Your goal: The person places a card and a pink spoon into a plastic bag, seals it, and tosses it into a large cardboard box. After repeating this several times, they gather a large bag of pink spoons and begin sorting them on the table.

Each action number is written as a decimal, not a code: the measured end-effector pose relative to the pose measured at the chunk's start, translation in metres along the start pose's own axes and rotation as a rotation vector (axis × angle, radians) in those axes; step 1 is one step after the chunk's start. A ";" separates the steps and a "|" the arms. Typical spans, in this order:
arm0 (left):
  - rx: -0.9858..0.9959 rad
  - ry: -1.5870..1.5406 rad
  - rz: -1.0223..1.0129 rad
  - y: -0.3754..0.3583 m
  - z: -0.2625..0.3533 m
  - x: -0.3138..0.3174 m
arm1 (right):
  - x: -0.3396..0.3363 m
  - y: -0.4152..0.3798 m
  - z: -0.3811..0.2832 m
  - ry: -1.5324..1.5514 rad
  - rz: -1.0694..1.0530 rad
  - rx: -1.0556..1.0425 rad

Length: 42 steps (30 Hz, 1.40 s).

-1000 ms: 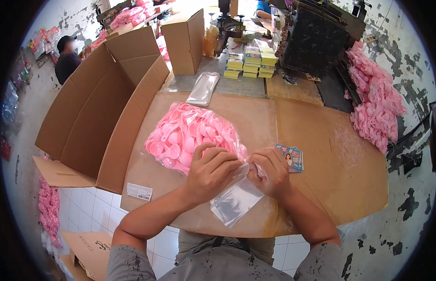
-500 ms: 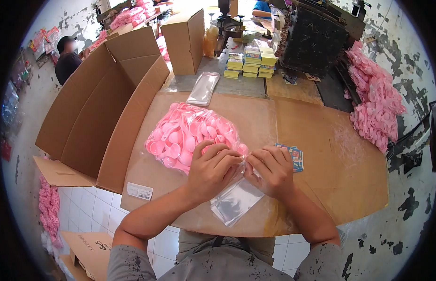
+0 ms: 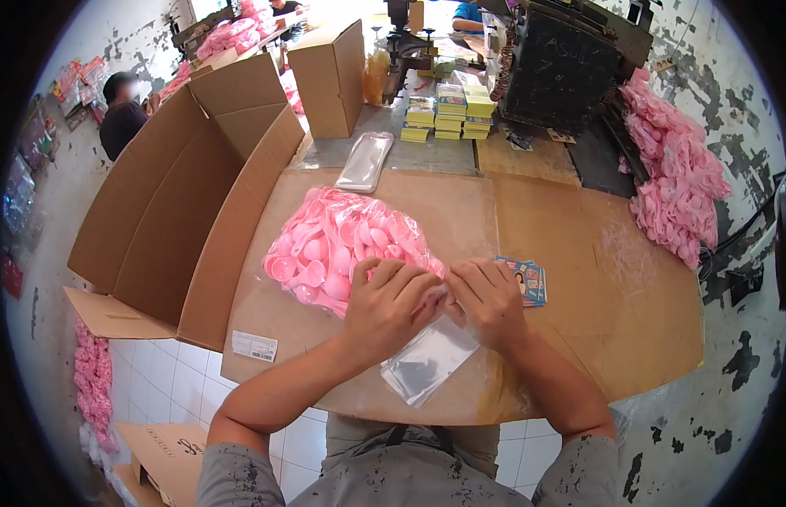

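Note:
A clear plastic bag full of pink spoons (image 3: 330, 245) lies in front of me, left of centre. At its right end, my left hand (image 3: 391, 296) and my right hand (image 3: 488, 300) meet with bent fingers, pinching clear plastic that looks like the bag's end. The fingertips partly hide what they grip. Under and just below the hands lies a small stack of flat clear plastic sleeves (image 3: 427, 363). Several colourful printed cards (image 3: 532, 283) rest beside my right hand, partly covered by it.
A large open cardboard box (image 3: 165, 203) stands left of the cardboard-covered table (image 3: 596, 338). More clear sleeves (image 3: 364, 160), stacks of cards (image 3: 450, 110) and a closed box (image 3: 327, 80) sit behind. Pink spoons in plastic (image 3: 676, 177) pile up at right. A person (image 3: 122, 118) is at far left.
The hands have stayed at the bag's end, with the fingertips drawn slightly closer together. More of the printed cards shows beside the right hand. The view has shifted slightly.

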<state>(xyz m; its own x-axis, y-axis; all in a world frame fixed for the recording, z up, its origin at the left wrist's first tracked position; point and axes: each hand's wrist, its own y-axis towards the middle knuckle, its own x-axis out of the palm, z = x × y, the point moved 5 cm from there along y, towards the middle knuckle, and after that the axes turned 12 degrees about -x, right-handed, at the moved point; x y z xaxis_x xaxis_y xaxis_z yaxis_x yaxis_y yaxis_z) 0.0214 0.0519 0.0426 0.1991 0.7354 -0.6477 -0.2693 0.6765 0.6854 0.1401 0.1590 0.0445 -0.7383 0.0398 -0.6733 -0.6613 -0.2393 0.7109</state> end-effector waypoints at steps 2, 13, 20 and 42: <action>-0.027 -0.007 -0.014 0.003 0.002 -0.002 | -0.003 0.000 0.002 -0.022 0.035 0.009; -0.067 -0.071 -0.043 0.002 -0.005 -0.003 | 0.018 -0.014 0.024 0.362 0.203 0.395; -0.022 -0.053 -0.020 -0.002 -0.005 -0.005 | -0.001 -0.006 0.014 0.192 0.095 0.052; 0.039 -0.094 0.004 0.003 -0.008 -0.011 | 0.036 -0.028 0.041 0.976 0.120 0.498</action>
<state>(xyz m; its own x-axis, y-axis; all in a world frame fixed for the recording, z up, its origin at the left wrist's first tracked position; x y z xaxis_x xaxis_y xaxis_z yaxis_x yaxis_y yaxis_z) 0.0104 0.0454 0.0492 0.2863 0.7374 -0.6118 -0.2341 0.6730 0.7017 0.1262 0.2074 0.0089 -0.5244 -0.7933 -0.3094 -0.7337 0.2367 0.6369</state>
